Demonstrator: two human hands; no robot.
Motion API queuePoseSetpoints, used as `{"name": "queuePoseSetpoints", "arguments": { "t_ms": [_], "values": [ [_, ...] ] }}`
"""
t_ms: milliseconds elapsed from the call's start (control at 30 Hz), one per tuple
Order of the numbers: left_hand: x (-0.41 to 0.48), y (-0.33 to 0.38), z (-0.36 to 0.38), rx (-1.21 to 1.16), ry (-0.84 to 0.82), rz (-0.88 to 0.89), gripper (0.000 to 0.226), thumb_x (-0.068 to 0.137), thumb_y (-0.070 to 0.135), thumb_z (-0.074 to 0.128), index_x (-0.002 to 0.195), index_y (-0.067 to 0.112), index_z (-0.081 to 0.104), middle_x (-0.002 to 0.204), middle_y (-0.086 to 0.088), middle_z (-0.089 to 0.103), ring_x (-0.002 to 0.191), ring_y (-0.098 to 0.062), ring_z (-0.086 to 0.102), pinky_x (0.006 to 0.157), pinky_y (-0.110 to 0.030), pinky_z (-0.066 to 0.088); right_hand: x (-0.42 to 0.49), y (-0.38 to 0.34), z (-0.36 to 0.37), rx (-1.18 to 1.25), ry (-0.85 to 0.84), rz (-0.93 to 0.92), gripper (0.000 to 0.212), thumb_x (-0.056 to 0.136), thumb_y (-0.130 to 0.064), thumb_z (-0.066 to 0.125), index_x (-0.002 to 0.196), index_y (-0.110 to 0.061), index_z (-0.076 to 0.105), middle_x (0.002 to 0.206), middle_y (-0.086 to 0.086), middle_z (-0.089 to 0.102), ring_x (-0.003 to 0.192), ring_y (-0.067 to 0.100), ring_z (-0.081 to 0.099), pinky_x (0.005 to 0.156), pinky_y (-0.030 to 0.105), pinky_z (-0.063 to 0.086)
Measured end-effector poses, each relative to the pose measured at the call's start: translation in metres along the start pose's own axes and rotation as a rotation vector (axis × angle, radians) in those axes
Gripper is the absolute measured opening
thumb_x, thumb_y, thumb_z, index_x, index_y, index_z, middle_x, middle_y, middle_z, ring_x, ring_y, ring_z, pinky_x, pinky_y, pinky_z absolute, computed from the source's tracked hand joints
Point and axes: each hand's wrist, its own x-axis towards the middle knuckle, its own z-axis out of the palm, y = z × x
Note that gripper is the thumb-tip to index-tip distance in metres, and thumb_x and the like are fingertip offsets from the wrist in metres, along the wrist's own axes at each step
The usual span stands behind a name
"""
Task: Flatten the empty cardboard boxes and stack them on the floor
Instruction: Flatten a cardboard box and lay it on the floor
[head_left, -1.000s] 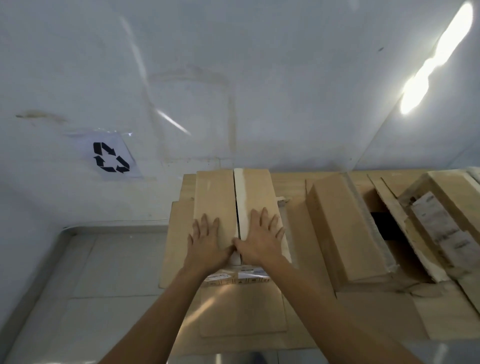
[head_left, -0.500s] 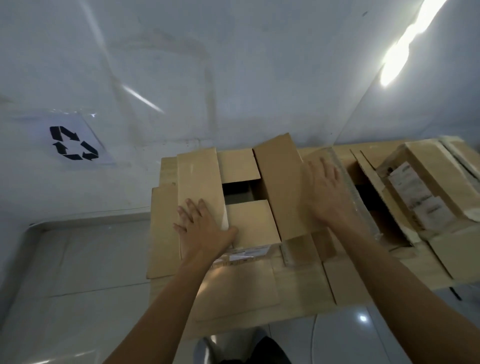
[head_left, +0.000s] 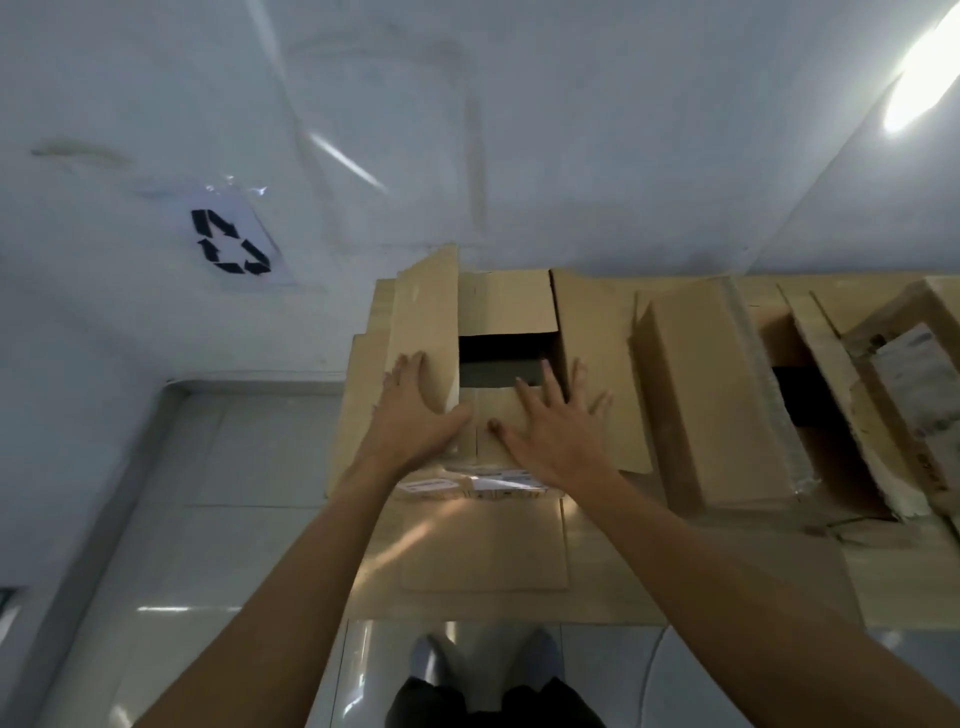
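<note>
Both hands, left hand (head_left: 415, 410) and right hand (head_left: 558, 434), press open-palmed on the box (head_left: 506, 306), flaps open, not yet flat; two more boxes (head_left: 711, 395) unflattened.

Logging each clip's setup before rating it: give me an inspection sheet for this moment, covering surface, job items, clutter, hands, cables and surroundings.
Surface: pale tiled floor, glossy, partly covered by flat cardboard sheets.
Job's things: open box in the middle, top flaps spread, dark inside; white labels on its near side. Second box to its right, lying beside a third opened box.
Clutter: crumpled whitish packing at far right.
Hands: left hand flat on the left flap; right hand flat, fingers spread, on the near and right flaps. Neither grips anything.
Cables: nothing seen.
Surroundings: white wall with a recycling sign; bright glare at upper right; person's shoes at bottom.
</note>
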Motion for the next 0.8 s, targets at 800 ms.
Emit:
{"name": "queuePoseSetpoints", "arguments": {
  "t_ms": [800],
  "values": [
    [0.049,-0.078,-0.003,-0.498,-0.123,-0.461,0.111,0.070,0.092,0.017,0.155,0.021,0.020,0.163,-0.007,0.017,0.147,-0.034,0.020,0.116,-0.058,0.018,-0.005,0.004,-0.058,0.789,0.186,0.103,0.038,0.102,-0.037,0.044,0.135,-0.024,0.058,0.129,-0.002,0.061,0.125,0.018,0.053,0.105,0.036,0.040]
  ]
}}
